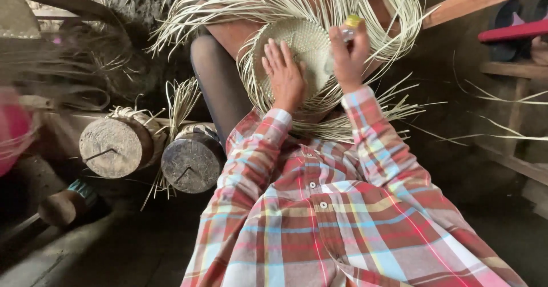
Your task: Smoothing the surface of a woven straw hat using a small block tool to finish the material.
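While loose pale straw strands fan out all around it, the woven straw disc lies over the person's knee. Flat on its weave, the left hand rests with fingers spread open; the right hand grips a small yellow-capped object at the disc's edge.
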